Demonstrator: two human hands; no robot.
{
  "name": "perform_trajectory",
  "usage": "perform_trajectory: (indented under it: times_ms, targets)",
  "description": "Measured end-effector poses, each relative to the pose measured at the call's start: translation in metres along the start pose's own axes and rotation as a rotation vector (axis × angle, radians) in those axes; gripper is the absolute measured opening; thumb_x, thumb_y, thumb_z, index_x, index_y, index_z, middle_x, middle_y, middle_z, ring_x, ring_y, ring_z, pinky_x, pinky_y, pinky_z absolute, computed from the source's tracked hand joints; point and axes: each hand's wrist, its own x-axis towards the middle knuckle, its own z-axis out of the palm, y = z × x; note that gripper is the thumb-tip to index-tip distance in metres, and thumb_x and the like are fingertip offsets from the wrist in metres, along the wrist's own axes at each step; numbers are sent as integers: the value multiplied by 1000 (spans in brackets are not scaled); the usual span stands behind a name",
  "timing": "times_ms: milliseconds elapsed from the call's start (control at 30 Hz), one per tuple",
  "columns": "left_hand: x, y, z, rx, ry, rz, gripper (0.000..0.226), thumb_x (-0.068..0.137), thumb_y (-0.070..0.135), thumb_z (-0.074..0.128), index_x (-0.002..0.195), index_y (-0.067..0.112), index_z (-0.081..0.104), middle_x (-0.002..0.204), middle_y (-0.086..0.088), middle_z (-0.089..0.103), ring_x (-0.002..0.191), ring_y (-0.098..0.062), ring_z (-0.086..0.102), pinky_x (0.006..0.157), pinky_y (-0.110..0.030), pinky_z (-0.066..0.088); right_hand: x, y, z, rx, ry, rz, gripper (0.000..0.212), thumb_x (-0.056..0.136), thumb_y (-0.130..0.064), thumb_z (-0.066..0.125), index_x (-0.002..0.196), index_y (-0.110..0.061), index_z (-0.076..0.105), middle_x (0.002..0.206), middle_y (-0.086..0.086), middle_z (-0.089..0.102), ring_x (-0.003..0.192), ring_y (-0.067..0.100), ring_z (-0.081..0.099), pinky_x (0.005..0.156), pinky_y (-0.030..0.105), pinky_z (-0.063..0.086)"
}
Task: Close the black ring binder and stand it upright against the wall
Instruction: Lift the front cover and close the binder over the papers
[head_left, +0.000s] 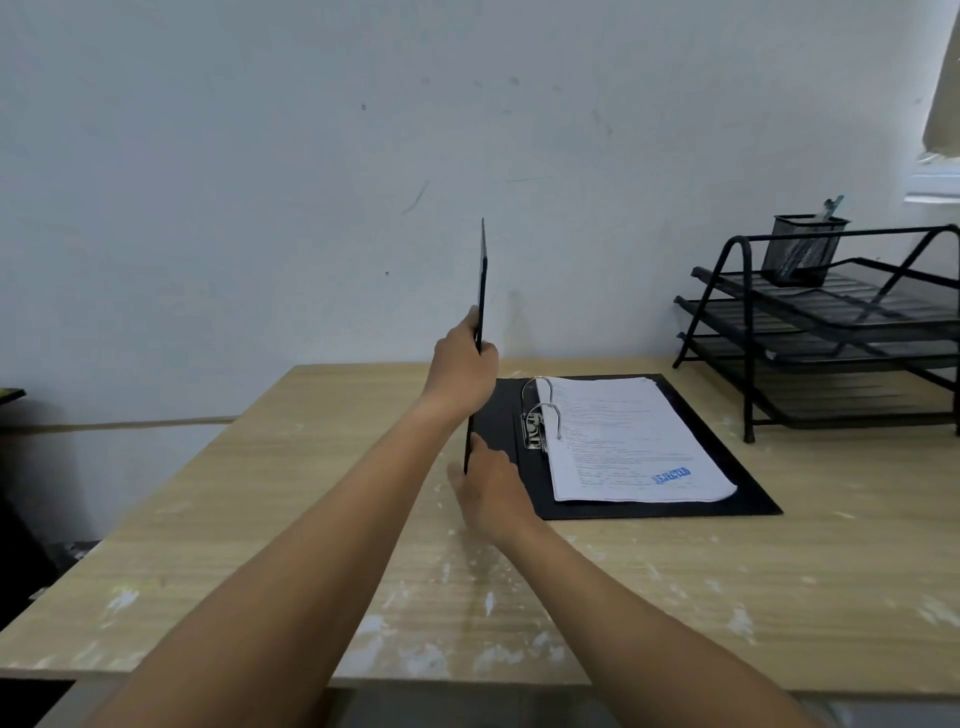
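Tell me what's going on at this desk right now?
A person is closing the black ring binder. The left hand holds the front cover raised on edge, and the right hand rests at the spine. The back cover lies flat on the table with the papers clipped in.

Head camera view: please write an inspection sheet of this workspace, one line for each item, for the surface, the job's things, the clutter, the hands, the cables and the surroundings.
Surface: wooden table with pale scuffs and white flecks.
Job's things: black ring binder lies open; its front cover is raised upright. Stack of papers sits on the closed rings, with a blue stamp.
Clutter: black tiered tray rack at right, a mesh pen cup on top.
Hands: left hand grips the cover's edge; right hand rests at the spine.
Cables: nothing seen.
Surroundings: marked white wall behind the table.
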Motion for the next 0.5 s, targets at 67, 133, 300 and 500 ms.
perform_trajectory:
  times_ms: [67, 133, 300, 500]
  targets:
    - [0, 3, 3, 16, -15, 22, 33, 93, 2, 34, 120, 6, 52, 69, 1, 49, 55, -15, 43, 38, -10, 34, -2, 4, -6, 7, -36, -31, 57, 94, -44, 52, 139, -10, 42, 102, 13, 65, 95, 32, 63, 78, 41, 52]
    - [0, 7, 7, 35, -28, 37, 30, 91, 0, 35, 114, 6, 53, 64, 3, 46, 53, -15, 41, 41, -14, 34, -7, 10, -15, -54, -56, -63, 66, 91, -51, 56, 141, -10, 39, 90, 9, 61, 86, 29, 63, 70, 37, 51]
    - [4, 9, 17, 92, -59, 57, 32, 88, 2, 36, 116, 6, 51, 67, -2, 48, 54, -18, 41, 52, -31, 33, -25, 34, -51, -288, 5, -148, 68, 93, -49, 55, 142, -6, 38, 133, 11, 56, 118, 30, 56, 90, 39, 49]
    - [0, 10, 34, 139, -90, 109, 39, 88, 3, 39, 125, 9, 51, 100, -17, 65, 82, -36, 58, 64, -32, 39, -48, 67, -99, -526, 193, -216, 59, 94, -44, 55, 140, -10, 40, 142, 6, 45, 130, 24, 45, 95, 34, 45]
